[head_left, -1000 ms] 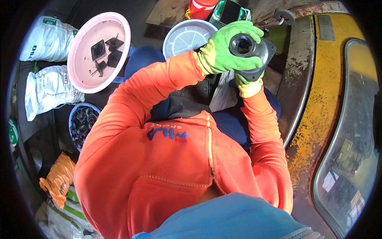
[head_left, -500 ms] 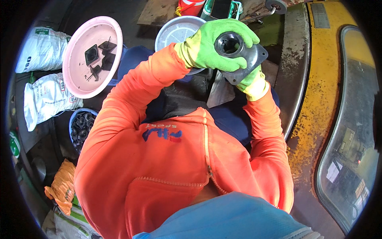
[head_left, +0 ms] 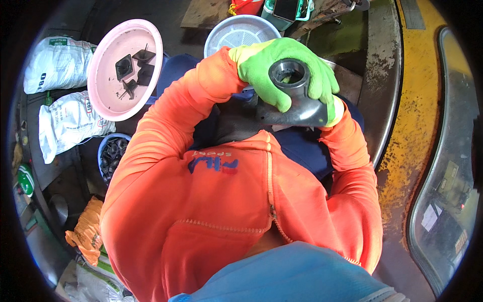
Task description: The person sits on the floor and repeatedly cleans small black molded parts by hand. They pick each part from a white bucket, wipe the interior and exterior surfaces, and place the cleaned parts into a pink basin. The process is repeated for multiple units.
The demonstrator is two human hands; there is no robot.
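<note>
A black flanged part (head_left: 297, 109), with a round hollow neck on a squarish flared base, is held up in front of my chest. Its neck opening faces upward and the base edge lies toward me. My left hand (head_left: 264, 65), in a green glove with a yellow cuff, wraps round the neck, thumb on the near side and fingers on the far right. My right hand (head_left: 334, 111), gloved alike, is at the right corner of the base; most of its fingers are hidden behind the part. Similar black flanged pieces (head_left: 124, 67) lie in the pink basin (head_left: 108, 95) at the left.
A pale perforated basin (head_left: 215, 39) stands beyond my left wrist. White sacks (head_left: 58, 70), a blue-rimmed tub (head_left: 102, 150) of black pieces and an orange bag (head_left: 86, 226) are at the left. A rusty yellow panel (head_left: 415, 151) with a window runs along the right.
The flanged part has come nearer my chest and turned, its base edge now toward me. Both hands have moved with it, the right now more hidden. The whole view has shifted slightly.
</note>
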